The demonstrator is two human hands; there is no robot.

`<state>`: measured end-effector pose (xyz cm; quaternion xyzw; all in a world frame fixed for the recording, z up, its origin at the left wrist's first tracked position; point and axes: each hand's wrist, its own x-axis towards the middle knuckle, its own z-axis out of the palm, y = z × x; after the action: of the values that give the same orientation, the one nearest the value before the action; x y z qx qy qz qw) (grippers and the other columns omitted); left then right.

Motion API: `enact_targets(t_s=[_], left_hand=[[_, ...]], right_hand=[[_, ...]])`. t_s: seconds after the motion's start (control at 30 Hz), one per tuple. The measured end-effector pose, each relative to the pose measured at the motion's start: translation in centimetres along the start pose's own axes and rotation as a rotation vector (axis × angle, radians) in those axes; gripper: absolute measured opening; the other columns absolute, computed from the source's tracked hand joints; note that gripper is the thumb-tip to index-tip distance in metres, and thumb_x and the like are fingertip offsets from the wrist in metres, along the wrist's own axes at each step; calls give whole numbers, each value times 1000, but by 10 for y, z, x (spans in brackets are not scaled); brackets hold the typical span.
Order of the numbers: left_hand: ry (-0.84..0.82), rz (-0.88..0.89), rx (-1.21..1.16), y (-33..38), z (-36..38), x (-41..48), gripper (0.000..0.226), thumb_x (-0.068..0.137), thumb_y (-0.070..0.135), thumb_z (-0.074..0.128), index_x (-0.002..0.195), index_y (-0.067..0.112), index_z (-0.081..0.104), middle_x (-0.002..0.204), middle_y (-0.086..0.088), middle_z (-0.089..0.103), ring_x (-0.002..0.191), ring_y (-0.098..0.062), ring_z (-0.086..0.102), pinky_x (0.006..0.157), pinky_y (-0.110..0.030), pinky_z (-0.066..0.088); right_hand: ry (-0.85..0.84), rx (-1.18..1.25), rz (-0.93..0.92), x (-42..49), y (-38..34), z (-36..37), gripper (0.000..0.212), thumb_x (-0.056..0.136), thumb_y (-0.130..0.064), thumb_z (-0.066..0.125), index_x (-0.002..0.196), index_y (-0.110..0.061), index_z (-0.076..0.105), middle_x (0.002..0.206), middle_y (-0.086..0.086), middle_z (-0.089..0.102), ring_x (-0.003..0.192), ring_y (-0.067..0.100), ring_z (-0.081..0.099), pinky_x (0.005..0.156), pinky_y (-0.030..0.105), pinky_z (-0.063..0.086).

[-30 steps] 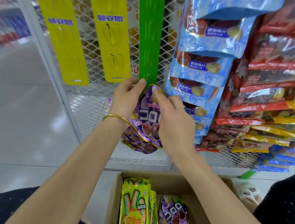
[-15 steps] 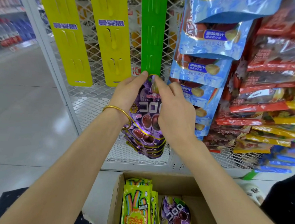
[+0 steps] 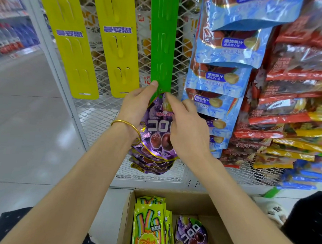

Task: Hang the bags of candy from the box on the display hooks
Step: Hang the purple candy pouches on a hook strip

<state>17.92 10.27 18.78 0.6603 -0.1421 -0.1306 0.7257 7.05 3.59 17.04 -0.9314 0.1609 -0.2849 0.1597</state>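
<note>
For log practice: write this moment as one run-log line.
action: hanging purple foil candy bag on green plastic hook strip | left hand: grips strip end | right hand: pinches bag top

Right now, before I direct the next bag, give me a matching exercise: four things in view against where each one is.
Things: 1 raised purple bag; 2 rainbow bags; 3 blue bags; 4 yellow strips.
Places: A left of the green strip; B in the cardboard box; C pinched by the right hand at the strip's lower end; D hanging right of the green strip.
Pairs: 1-C; 2-B; 3-D; 4-A.
</note>
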Motion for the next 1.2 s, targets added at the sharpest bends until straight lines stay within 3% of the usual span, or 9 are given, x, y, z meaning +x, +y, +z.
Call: enact_targets(t_s=[0.13,0.43,0.6,0.7,0.8,0.93,1.03,1.1,1.2], left_hand=[[1,6,-15,1,0,-2,21,84,34,64,68,21,63,70,1,70,72,-19,66,73,-35,52],[-8,26,-24,-1,1,-1,21,69,45,68,66,25,71,92,-7,72,94,-27,67,92,-51,49],[38,39,0,-3,0,-2,43,82,40,64,93,-1,60,64,3,50,68,-13,49,78,-35,40],[5,33,41,-4,-5,-3,40,73,49,65,76,9,66,73,-5,58,78,-20,55,81,-42,46],[-31,101,148,-13,-12,-3,26,86,37,59,75,14,65,90,-21,64,84,-24,58,83,-47,48],[-49,236,270,-23,-19,-2,31,92,25,52,83,-3,63,85,-27,61,78,-21,53,82,-53,46],[-52,331,399,-31,-21,-4,30,91,22,50,91,-5,64,80,-19,62,75,-14,53,76,-41,47],[-24,377,452,-38,-23,-10,21,91,14,53,108,6,65,96,-3,66,90,-10,59,86,-30,46],[113,536,633,-55,-29,-24,36,87,12,57,122,11,57,121,-7,58,115,-21,50,101,-28,36]], right_hand=[[23,-59,-25,10,-4,-8,67,85,-6,44,145,-32,26,121,5,42,90,37,57,63,37,35],[-48,-54,-39,17,-6,-16,64,84,-9,44,144,-25,28,127,6,43,101,35,56,75,39,42],[-20,-17,-52,12,-1,-4,62,85,-6,43,143,-25,30,126,6,44,101,35,56,76,42,46],[-30,6,-67,7,5,9,68,83,-2,45,144,-26,27,125,7,42,92,40,57,66,42,43],[-9,-54,-99,-1,13,25,75,78,0,50,145,-26,27,118,10,44,74,40,57,55,40,39],[111,-81,-126,-5,24,46,80,73,7,56,143,-23,34,105,10,49,69,32,56,41,36,44],[179,7,-174,-10,31,57,78,78,7,55,144,-24,29,115,10,44,90,31,55,53,42,53],[204,54,-173,-21,36,61,76,81,8,53,143,-26,27,129,12,37,109,35,51,68,45,55],[223,53,-148,-46,47,69,71,80,10,51,140,-22,30,145,18,30,128,39,39,87,45,51]])
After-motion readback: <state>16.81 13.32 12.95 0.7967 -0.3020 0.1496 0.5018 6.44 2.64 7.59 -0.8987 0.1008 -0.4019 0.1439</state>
